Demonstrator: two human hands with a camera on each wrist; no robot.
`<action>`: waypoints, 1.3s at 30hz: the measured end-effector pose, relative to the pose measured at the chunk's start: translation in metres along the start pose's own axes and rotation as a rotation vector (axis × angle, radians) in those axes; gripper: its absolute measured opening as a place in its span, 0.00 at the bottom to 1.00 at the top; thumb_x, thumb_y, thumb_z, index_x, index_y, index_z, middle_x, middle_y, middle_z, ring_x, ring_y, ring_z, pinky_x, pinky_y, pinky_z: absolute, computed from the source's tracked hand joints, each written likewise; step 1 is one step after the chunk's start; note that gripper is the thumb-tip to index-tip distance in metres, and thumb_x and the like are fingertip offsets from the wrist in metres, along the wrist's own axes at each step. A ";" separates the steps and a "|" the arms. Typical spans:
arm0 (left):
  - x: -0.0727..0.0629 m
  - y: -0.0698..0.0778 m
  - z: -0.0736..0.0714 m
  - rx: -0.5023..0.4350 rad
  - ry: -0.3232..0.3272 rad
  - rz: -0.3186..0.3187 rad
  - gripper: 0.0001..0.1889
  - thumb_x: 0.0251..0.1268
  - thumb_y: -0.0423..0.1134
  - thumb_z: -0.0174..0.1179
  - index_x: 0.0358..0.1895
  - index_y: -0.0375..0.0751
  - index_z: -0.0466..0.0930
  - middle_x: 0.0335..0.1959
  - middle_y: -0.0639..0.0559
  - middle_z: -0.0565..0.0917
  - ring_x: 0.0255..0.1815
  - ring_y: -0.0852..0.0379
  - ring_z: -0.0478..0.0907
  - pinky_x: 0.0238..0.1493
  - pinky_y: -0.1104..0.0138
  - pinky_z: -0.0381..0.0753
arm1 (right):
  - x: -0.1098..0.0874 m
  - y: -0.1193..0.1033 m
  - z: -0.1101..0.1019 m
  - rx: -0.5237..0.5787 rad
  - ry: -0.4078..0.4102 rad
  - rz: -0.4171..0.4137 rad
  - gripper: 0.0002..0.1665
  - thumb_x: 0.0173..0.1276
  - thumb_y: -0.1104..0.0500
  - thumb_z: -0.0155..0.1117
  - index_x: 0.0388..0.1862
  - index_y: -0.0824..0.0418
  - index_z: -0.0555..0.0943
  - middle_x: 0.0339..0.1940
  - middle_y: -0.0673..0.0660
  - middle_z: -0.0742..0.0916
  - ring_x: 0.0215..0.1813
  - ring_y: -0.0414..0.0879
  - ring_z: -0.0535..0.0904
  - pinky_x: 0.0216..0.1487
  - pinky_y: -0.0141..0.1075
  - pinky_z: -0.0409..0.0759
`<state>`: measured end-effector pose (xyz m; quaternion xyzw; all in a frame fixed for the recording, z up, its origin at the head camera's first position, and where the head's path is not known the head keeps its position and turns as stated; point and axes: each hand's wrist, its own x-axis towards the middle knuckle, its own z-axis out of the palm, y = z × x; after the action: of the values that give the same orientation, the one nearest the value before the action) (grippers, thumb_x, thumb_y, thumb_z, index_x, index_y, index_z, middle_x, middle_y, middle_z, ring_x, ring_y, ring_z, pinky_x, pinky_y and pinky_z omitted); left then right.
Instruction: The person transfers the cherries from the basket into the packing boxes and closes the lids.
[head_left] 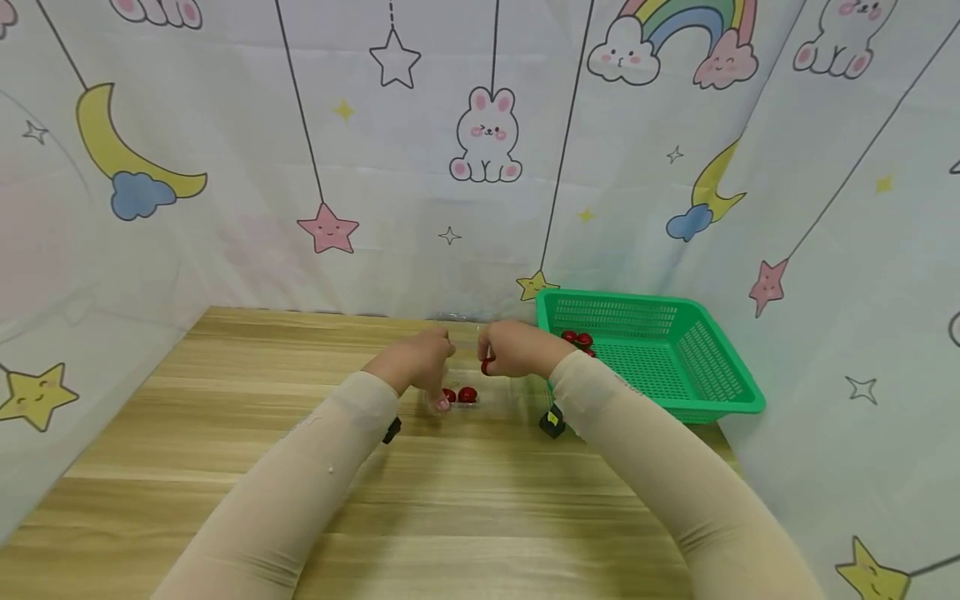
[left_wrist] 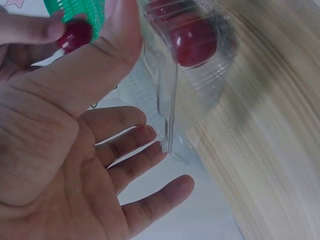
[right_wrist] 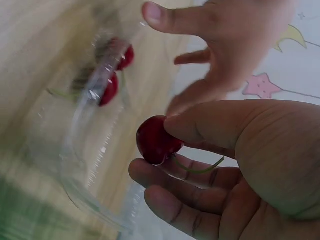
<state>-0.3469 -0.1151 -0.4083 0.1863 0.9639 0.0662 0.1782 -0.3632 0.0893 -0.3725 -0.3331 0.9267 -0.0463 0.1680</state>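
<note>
A red cherry (right_wrist: 156,140) with a green stem is pinched between the thumb and fingers of my right hand (head_left: 517,348), above a clear plastic box (head_left: 495,402). Two cherries (head_left: 467,395) lie inside the box at its near left. My left hand (head_left: 414,362) is at the box's left side, thumb by the near wall. In the left wrist view its fingers (left_wrist: 157,195) are spread and loosely extended, with some fingertips right at the clear plastic edge (left_wrist: 167,110).
On the right stands a green basket (head_left: 720,404) with slotted walls, holding a few cherries (head_left: 569,337) at its left end. Everything rests on a wood-grain table (head_left: 465,517). Behind and beside it hangs a white curtain (head_left: 420,167) with cartoon prints.
</note>
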 end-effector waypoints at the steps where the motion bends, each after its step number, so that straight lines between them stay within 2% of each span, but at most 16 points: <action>1: 0.000 0.000 0.000 0.003 0.001 0.002 0.57 0.56 0.53 0.91 0.87 0.35 0.71 0.84 0.37 0.70 0.83 0.39 0.73 0.82 0.46 0.81 | 0.002 -0.002 0.004 -0.008 -0.012 -0.005 0.08 0.83 0.59 0.72 0.54 0.56 0.94 0.53 0.56 0.95 0.50 0.48 0.91 0.57 0.44 0.93; 5: 0.000 0.000 0.001 0.015 0.004 0.008 0.58 0.56 0.54 0.90 0.87 0.36 0.71 0.84 0.37 0.70 0.82 0.39 0.74 0.81 0.47 0.81 | 0.009 -0.007 0.016 -0.021 -0.050 -0.023 0.08 0.82 0.59 0.74 0.53 0.58 0.95 0.51 0.55 0.95 0.46 0.47 0.89 0.56 0.45 0.93; 11: 0.000 0.002 -0.001 0.024 0.000 0.005 0.58 0.57 0.54 0.90 0.87 0.36 0.70 0.86 0.36 0.69 0.85 0.37 0.72 0.83 0.45 0.80 | 0.017 -0.009 0.026 -0.006 -0.072 0.009 0.05 0.78 0.60 0.77 0.48 0.58 0.95 0.49 0.55 0.96 0.44 0.46 0.89 0.57 0.46 0.93; 20: 0.001 0.001 -0.001 0.038 0.006 0.018 0.57 0.57 0.54 0.90 0.86 0.35 0.72 0.86 0.36 0.69 0.85 0.38 0.71 0.82 0.45 0.80 | 0.029 -0.006 0.041 0.017 -0.067 -0.023 0.02 0.74 0.60 0.79 0.41 0.58 0.94 0.41 0.51 0.94 0.37 0.43 0.83 0.47 0.42 0.89; 26: 0.001 0.001 -0.001 0.018 -0.003 0.008 0.56 0.57 0.54 0.90 0.86 0.35 0.72 0.88 0.35 0.66 0.88 0.36 0.68 0.83 0.44 0.79 | 0.031 -0.006 0.043 0.032 -0.071 -0.028 0.04 0.74 0.58 0.80 0.39 0.57 0.93 0.37 0.50 0.92 0.36 0.44 0.80 0.43 0.40 0.85; 30: 0.001 0.000 -0.001 0.015 -0.005 0.005 0.57 0.56 0.54 0.90 0.86 0.35 0.72 0.88 0.36 0.66 0.88 0.36 0.69 0.83 0.44 0.79 | 0.029 -0.004 0.041 0.065 -0.082 -0.011 0.05 0.76 0.57 0.80 0.42 0.57 0.93 0.41 0.51 0.93 0.37 0.44 0.82 0.44 0.41 0.86; 35: 0.001 -0.001 -0.001 0.018 -0.013 0.000 0.57 0.57 0.55 0.89 0.87 0.37 0.71 0.89 0.36 0.65 0.89 0.37 0.67 0.84 0.44 0.78 | 0.019 -0.002 0.030 0.095 -0.095 0.027 0.10 0.79 0.55 0.78 0.52 0.59 0.92 0.52 0.55 0.94 0.45 0.47 0.87 0.54 0.47 0.91; 39: 0.001 -0.001 0.000 0.018 -0.015 -0.006 0.57 0.58 0.54 0.89 0.88 0.37 0.70 0.89 0.37 0.66 0.88 0.37 0.68 0.83 0.45 0.79 | 0.010 0.005 0.018 0.088 -0.063 0.038 0.10 0.82 0.54 0.76 0.54 0.58 0.92 0.55 0.55 0.94 0.51 0.49 0.90 0.60 0.48 0.92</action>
<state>-0.3482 -0.1153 -0.4088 0.1854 0.9637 0.0556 0.1841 -0.3672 0.0873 -0.3927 -0.3091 0.9241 -0.0731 0.2123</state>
